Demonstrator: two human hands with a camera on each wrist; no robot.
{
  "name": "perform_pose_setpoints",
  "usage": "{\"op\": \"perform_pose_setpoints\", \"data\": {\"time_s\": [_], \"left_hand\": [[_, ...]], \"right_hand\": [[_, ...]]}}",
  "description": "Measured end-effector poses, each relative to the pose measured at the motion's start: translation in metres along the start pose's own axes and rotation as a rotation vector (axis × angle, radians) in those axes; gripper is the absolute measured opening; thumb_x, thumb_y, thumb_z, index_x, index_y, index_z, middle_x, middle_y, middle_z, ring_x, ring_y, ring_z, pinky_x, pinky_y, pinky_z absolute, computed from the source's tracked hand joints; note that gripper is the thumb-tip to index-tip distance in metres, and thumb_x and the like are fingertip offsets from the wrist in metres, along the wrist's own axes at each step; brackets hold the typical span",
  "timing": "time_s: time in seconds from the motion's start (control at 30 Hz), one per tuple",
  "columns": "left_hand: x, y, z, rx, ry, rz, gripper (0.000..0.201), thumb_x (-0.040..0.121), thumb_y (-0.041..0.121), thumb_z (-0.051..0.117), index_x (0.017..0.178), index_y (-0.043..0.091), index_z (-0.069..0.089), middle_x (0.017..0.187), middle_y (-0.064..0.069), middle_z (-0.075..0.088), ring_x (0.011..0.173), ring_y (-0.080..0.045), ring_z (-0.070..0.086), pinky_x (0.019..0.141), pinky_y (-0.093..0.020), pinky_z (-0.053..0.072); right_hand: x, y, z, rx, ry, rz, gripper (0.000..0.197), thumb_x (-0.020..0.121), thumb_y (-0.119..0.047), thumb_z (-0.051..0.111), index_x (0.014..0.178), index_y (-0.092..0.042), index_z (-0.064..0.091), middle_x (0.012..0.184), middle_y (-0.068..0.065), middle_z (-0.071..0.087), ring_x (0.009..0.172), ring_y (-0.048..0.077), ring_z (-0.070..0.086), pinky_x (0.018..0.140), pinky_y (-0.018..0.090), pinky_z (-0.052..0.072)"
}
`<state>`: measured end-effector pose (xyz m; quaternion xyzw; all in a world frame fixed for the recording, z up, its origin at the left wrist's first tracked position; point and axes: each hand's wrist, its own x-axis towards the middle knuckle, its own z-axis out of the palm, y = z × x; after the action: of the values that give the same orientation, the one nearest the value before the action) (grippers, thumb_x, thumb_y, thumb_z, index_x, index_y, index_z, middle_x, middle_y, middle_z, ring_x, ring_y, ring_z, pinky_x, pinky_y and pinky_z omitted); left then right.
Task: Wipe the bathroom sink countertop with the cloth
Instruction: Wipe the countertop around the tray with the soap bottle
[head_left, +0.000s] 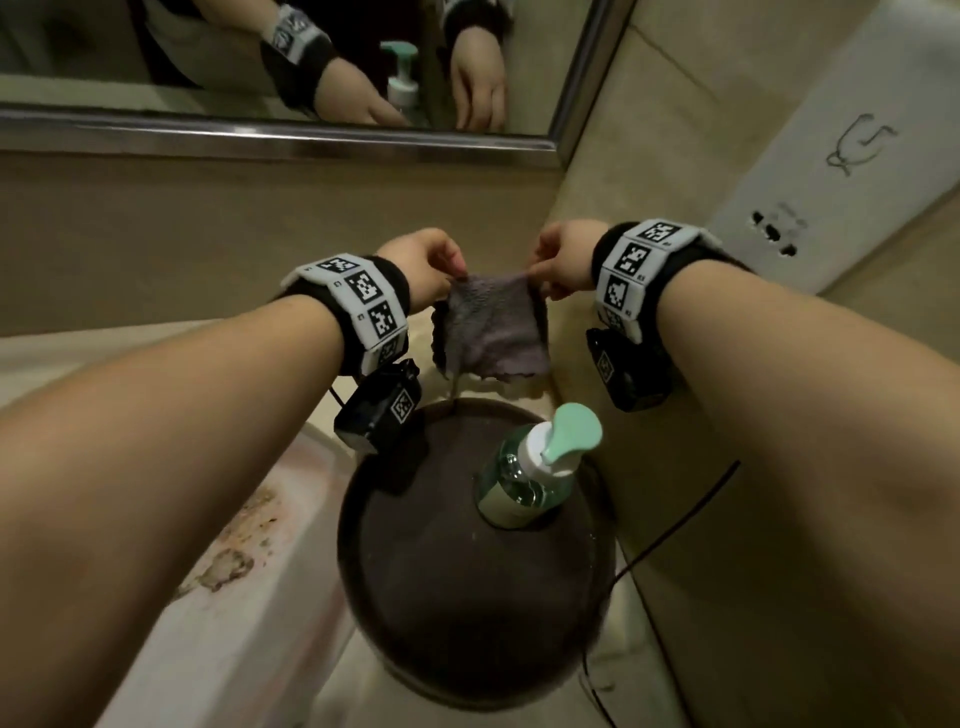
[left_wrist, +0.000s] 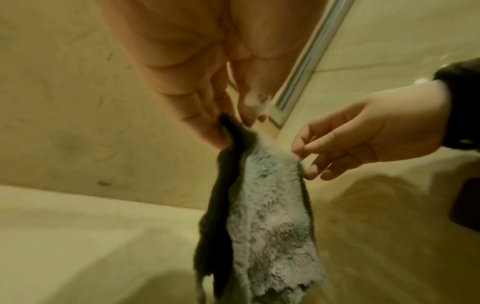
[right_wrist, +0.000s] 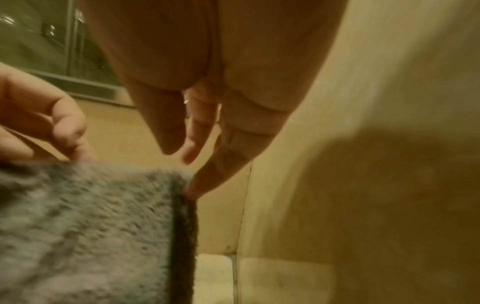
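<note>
A grey fluffy cloth (head_left: 493, 332) hangs in the air above the back of the beige countertop (head_left: 234, 649), close to the wall. My left hand (head_left: 457, 273) pinches its top left corner and my right hand (head_left: 535, 278) pinches its top right corner, so the top edge stretches between them. The left wrist view shows my left hand (left_wrist: 231, 127) nipping a dark fold of the cloth (left_wrist: 267, 226), with my right hand (left_wrist: 303, 162) at the other edge. In the right wrist view a fingertip of my right hand (right_wrist: 191, 188) meets the cloth (right_wrist: 91, 226) corner.
A dark round tray (head_left: 457, 613) sits on the countertop just below the cloth, carrying a pump soap bottle (head_left: 524, 478). A mirror (head_left: 208, 52) runs along the back wall. A white socket panel (head_left: 831, 182) is on the right wall. A black cable (head_left: 675, 519) trails beside the tray.
</note>
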<state>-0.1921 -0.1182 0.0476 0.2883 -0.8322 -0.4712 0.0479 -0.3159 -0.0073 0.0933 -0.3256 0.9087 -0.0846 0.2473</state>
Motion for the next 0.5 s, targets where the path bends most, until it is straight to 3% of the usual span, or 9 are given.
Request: {"op": "perform_pose_setpoints", "data": {"time_s": [0.07,0.13,0.23,0.33,0.4,0.5], "left_hand": [[0.012,-0.014,0.006,0.164,0.002,-0.08,0.03,0.088,0.004,0.058,0.113,0.02,0.06,0.13,-0.006,0.057,0.118,-0.024,0.056,0.097,-0.033,0.045],[0.018,-0.03,0.013,0.362,-0.054,-0.133,0.049,0.09,0.012,0.058,0.138,0.019,0.047,0.147,-0.007,0.043,0.131,-0.025,0.046,0.104,-0.031,0.039],[0.027,-0.049,0.028,0.641,-0.224,-0.129,0.054,0.096,0.017,0.049,0.146,0.011,0.032,0.155,-0.011,0.029,0.142,-0.026,0.031,0.113,-0.034,0.029],[0.039,-0.07,0.045,0.907,-0.384,-0.167,0.055,0.1,0.025,0.035,0.15,0.012,0.018,0.159,-0.009,0.015,0.148,-0.03,0.01,0.118,-0.043,0.014],[0.049,-0.087,0.052,0.983,-0.405,-0.211,0.066,0.095,0.031,0.044,0.151,0.014,0.013,0.158,-0.007,0.013,0.145,-0.036,0.013,0.118,-0.05,0.019],[0.065,-0.113,0.062,1.066,-0.442,-0.302,0.096,0.084,0.051,0.058,0.152,0.021,-0.002,0.161,0.0,-0.008,0.148,-0.035,0.005,0.115,-0.056,0.023]], "right_hand": [[0.014,0.007,0.01,-0.126,0.061,0.009,0.034,0.09,-0.021,0.059,0.123,-0.015,0.058,0.124,0.01,0.062,0.11,0.028,0.062,0.098,0.038,0.05],[0.022,0.013,0.021,-0.294,0.039,-0.028,0.041,0.09,-0.027,0.058,0.131,-0.02,0.054,0.136,0.008,0.054,0.122,0.027,0.054,0.099,0.032,0.043],[0.031,0.018,0.043,-0.452,-0.089,-0.104,0.047,0.093,-0.029,0.055,0.139,-0.023,0.046,0.141,0.009,0.048,0.126,0.028,0.05,0.101,0.034,0.042],[0.043,0.018,0.067,-0.518,-0.223,-0.188,0.056,0.095,-0.026,0.051,0.147,-0.026,0.033,0.151,0.008,0.039,0.134,0.027,0.043,0.11,0.033,0.037],[0.051,0.018,0.078,-0.578,-0.285,-0.239,0.06,0.096,-0.026,0.048,0.151,-0.027,0.023,0.16,0.006,0.022,0.145,0.023,0.027,0.115,0.032,0.026],[0.06,0.017,0.094,-0.682,-0.356,-0.306,0.063,0.1,-0.027,0.042,0.153,-0.027,0.009,0.163,0.004,0.002,0.15,0.022,0.008,0.119,0.035,0.016]]}}
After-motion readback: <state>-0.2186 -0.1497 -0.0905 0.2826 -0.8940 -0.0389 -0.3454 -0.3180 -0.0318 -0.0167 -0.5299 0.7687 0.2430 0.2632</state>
